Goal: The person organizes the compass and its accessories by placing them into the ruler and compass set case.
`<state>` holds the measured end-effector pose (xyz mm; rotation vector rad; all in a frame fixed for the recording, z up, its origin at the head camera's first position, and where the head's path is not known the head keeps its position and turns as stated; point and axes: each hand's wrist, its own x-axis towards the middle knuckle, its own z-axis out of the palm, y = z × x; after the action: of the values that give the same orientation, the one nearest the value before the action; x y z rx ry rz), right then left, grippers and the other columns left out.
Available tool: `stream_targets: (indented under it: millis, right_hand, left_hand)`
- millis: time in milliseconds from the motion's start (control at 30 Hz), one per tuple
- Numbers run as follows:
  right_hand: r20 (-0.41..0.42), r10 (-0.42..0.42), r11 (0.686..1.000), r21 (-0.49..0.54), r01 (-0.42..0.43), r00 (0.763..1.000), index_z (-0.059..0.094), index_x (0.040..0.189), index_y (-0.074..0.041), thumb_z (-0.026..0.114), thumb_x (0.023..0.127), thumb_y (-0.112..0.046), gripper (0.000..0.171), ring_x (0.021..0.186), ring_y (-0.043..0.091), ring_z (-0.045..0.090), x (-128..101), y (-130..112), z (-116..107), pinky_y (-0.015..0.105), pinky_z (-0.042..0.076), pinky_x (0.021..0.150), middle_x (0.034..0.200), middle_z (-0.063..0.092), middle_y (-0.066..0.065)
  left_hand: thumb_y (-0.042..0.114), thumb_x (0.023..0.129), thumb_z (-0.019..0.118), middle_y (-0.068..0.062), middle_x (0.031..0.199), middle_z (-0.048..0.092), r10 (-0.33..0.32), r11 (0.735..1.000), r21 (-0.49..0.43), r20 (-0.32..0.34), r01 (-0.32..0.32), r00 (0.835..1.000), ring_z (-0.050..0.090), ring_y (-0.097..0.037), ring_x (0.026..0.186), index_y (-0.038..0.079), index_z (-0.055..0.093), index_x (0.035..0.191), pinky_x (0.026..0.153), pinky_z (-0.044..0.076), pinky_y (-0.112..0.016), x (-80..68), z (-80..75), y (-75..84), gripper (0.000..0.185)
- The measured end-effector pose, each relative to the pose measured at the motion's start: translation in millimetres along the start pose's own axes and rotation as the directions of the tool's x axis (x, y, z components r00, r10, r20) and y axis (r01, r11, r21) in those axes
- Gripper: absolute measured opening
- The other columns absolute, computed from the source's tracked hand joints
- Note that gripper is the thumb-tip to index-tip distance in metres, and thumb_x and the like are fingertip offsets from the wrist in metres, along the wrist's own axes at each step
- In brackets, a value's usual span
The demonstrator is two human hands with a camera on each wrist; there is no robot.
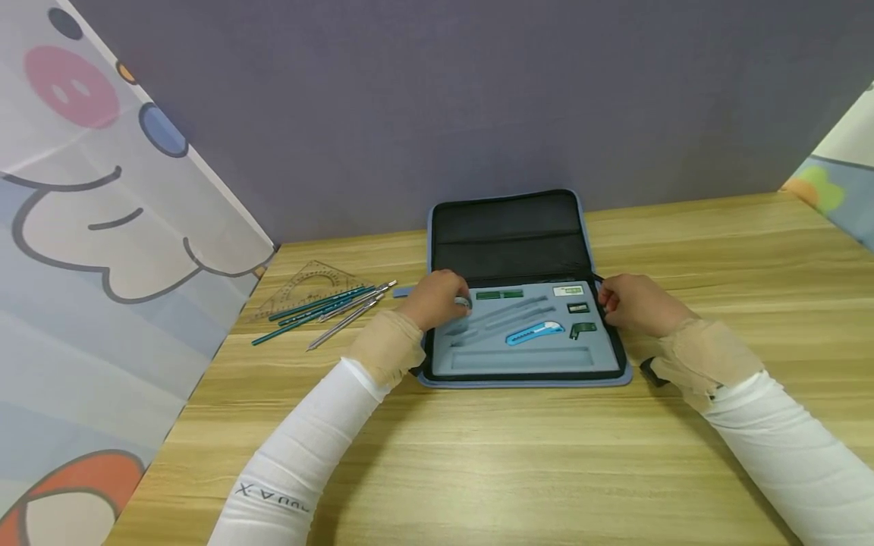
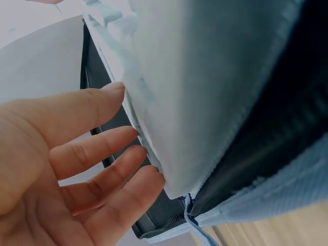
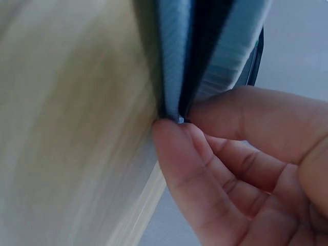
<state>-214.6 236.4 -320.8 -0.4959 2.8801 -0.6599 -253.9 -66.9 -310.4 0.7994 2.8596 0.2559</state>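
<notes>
A zip case [image 1: 526, 384] with a blue border lies unfolded on the table, its black inner lid [image 1: 508, 235] raised at the back. Inside sits a grey foam insert [image 1: 492, 326] with cut-out slots. It holds a blue utility knife [image 1: 535, 333], an eraser [image 1: 568, 290], a dark green sharpener [image 1: 577, 308] and other small green pieces. My left hand [image 1: 437, 297] is at the insert's back left; in the left wrist view, loosely bent fingers [image 2: 123, 197] touch the insert's edge. My right hand [image 1: 638, 303] pinches the case's right edge between thumb and fingers [image 3: 187, 174].
Left of the case lie several teal pencils [image 1: 300, 322], metal compass-like tools [image 1: 344, 322] and a clear set square with a protractor arc [image 1: 307, 280]. A blue strip [image 1: 403, 292] lies by my left hand. A grey panel [image 1: 478, 106] stands behind the wooden table [image 1: 492, 455].
</notes>
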Motion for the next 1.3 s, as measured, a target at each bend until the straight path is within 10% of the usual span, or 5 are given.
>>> stream_targets:
  millis: [633, 1033, 1300]
  right_hand:
    - [0.002, 0.004, 1.0, 0.016, -0.004, 1.0, 0.056, 0.085, 0.007, 0.063, 0.074, 0.004, 0.013, 0.067, 0.022, 0.053, 0.3, 0.0, -0.4, 0.037, 0.045, 0.063, 0.073, 0.057, 0.01]
    - [0.009, 0.004, 1.0, 0.03, -0.004, 1.0, 0.056, 0.086, 0.007, 0.063, 0.075, 0.004, 0.014, 0.068, 0.022, 0.053, 1.5, 2.1, 1.0, 0.037, 0.045, 0.064, 0.074, 0.058, 0.01]
    - [0.006, 0.007, 1.0, 0.03, -0.007, 1.0, 0.056, 0.087, 0.008, 0.063, 0.075, 0.005, 0.014, 0.068, 0.022, 0.053, 0.8, 3.0, 0.3, 0.037, 0.045, 0.064, 0.074, 0.058, 0.011]
  left_hand:
    - [0.021, 0.086, 0.07, -0.012, 0.113, 0.065, -0.035, 0.992, -0.124, -0.011, 0.033, 0.999, 0.059, -0.025, 0.106, 0.002, 0.064, 0.116, 0.091, 0.048, -0.036, -4.6, -13.7, -16.5, 0.036]
    - [0.013, 0.086, 0.067, -0.016, 0.104, 0.066, -0.06, 0.985, -0.163, -0.084, 0.046, 0.995, 0.062, -0.029, 0.095, 0.001, 0.064, 0.116, 0.084, 0.049, -0.042, -34.2, -33.3, -51.3, 0.032]
    - [0.015, 0.089, 0.065, -0.019, 0.105, 0.066, -0.183, 0.964, -0.206, -0.065, 0.166, 0.981, 0.062, -0.032, 0.096, 0.0, 0.063, 0.116, 0.082, 0.05, -0.045, -58.2, -48.3, -67.5, 0.031]
